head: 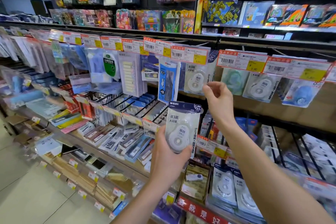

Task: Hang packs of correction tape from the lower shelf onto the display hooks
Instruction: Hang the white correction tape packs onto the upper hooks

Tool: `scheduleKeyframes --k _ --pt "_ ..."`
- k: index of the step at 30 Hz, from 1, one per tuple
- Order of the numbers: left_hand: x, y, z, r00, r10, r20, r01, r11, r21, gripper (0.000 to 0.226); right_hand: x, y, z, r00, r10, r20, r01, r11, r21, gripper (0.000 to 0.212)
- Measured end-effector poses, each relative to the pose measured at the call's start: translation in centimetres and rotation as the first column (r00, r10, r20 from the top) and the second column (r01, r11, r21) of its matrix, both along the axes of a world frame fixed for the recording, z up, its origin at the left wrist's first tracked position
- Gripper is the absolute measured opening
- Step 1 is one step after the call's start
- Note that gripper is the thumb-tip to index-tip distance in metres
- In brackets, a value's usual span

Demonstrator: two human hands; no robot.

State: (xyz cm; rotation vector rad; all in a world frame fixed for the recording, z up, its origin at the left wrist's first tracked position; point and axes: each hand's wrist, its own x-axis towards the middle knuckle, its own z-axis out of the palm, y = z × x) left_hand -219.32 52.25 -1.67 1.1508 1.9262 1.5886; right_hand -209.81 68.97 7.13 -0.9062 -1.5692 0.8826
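The left hand (169, 152) grips a pack of correction tape (181, 127) upright before the shelves. The right hand (219, 101), fingers curled, is raised just beside a matching hanging pack (195, 80); whether it pinches anything is unclear. More packs (231, 187) lie on the lower shelf.

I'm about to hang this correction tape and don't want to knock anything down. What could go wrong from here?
1. The left hand grips the pack by its lower half, so the free top edge may wobble and miss the hook.
2. The price tag covers the top of the hanging pack. The hook end is hidden there, so threading may be blind.
3. The right hand is right beside that hanging pack and could nudge it loose.
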Motion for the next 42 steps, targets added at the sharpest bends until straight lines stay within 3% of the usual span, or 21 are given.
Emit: scheduleKeyframes --k 3,8,12,17,27,32,42 --pt "0.6 0.9 0.2 0.999 -0.011 -0.050 0.011 1.000 -0.002 0.069 0.9 -2.4 -1.1 0.966 0.243 -0.087 -0.254 0.957 -0.141 0.026" --pt "1.8 1.6 0.0 0.994 -0.005 -0.112 0.004 1.000 -0.002 0.068 1.7 -3.5 -1.8 0.941 0.329 -0.081 -0.339 0.910 -0.240 0.003" --pt "2.2 1.5 -0.4 0.987 0.005 -0.159 -0.004 1.000 0.008 0.072 2.0 -3.5 -1.9 0.949 0.309 -0.065 -0.316 0.921 -0.228 0.008" --pt "2.0 1.5 -0.2 0.974 -0.046 -0.221 0.039 0.999 -0.036 0.099 1.7 -2.9 -0.6 0.956 0.287 -0.057 -0.292 0.945 -0.147 0.010" --pt "2.6 2.0 -2.6 0.868 -0.254 -0.427 0.144 0.951 -0.272 0.091 -0.8 -0.3 5.1 0.965 0.199 -0.169 -0.194 0.980 0.047 0.016" --pt "2.7 2.5 -3.5 0.793 -0.310 -0.524 0.140 0.931 -0.337 0.090 -2.7 0.8 6.5 0.923 0.290 -0.253 -0.267 0.956 0.123 0.019" --pt "2.0 2.7 -4.1 0.790 -0.218 -0.574 0.097 0.967 -0.234 0.081 -4.1 1.8 6.9 0.944 0.279 -0.178 -0.272 0.960 0.066 0.016"
